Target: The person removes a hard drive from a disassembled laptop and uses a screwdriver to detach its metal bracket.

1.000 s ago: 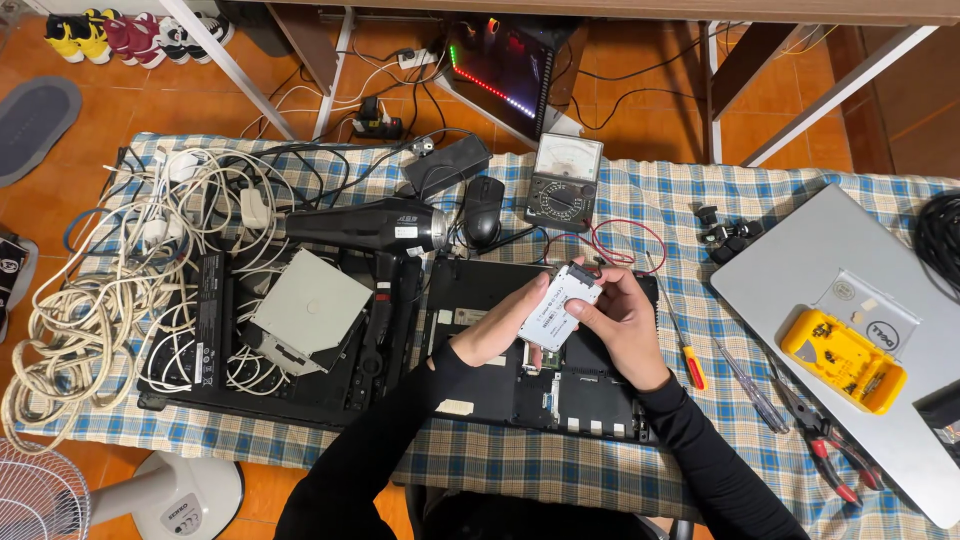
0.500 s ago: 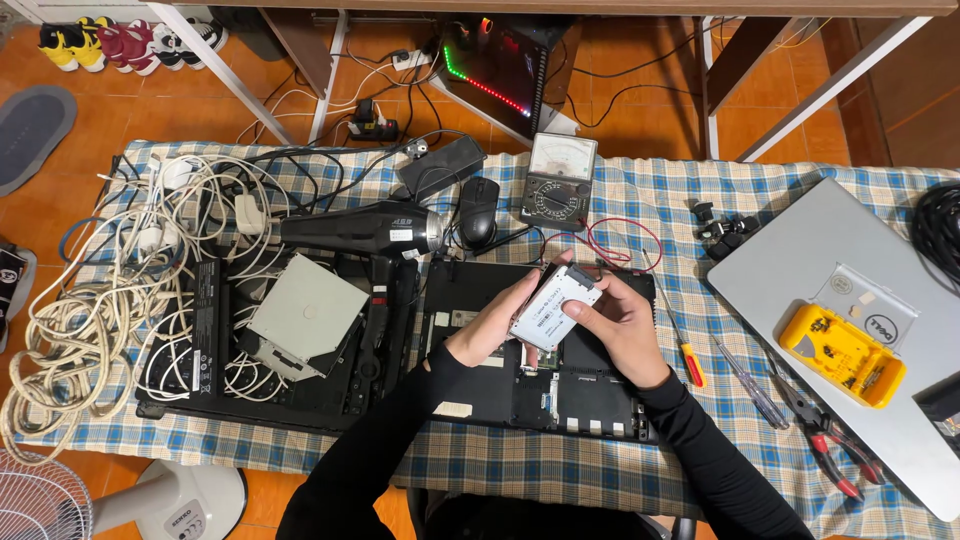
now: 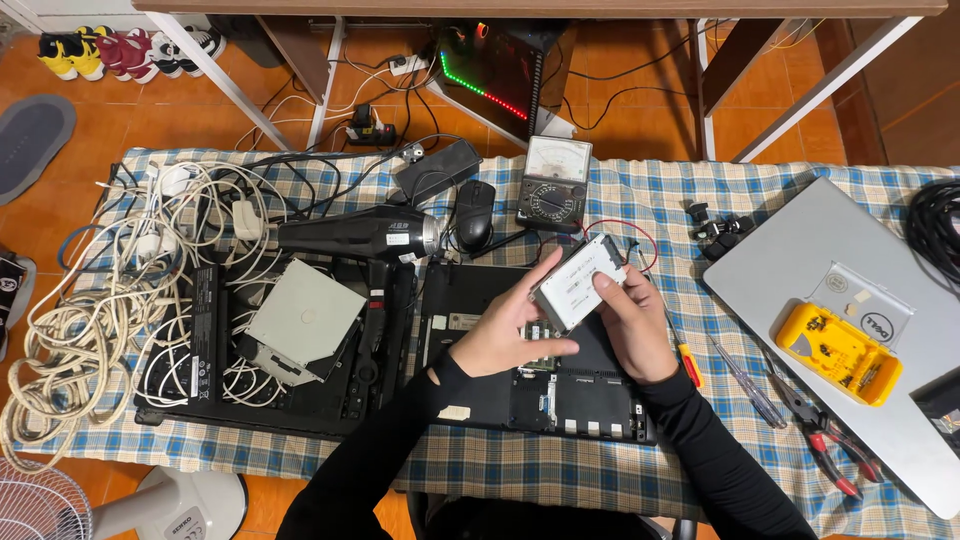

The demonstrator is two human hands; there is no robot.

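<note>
I hold a flat silver drive (image 3: 582,282) with a white label in both hands, tilted above an opened black laptop (image 3: 540,375) lying bottom-up on the checked tablecloth. My left hand (image 3: 510,325) grips its lower left edge. Fingers of my right hand (image 3: 630,320) curl over its right side. Under the drive, the laptop's open bay shows a green board.
A black hair dryer (image 3: 365,235), mouse (image 3: 474,212), analogue multimeter (image 3: 553,183) and a second black laptop base with a silver optical drive (image 3: 303,320) lie left. White cables (image 3: 90,300) pile far left. On the right: silver laptop (image 3: 830,300), yellow bit case (image 3: 838,352), screwdrivers (image 3: 745,378), pliers (image 3: 825,445).
Both hands have kept hold of the drive and tilted it slightly, lifting it a little above the laptop bay. Everything else on the table is unmoved.
</note>
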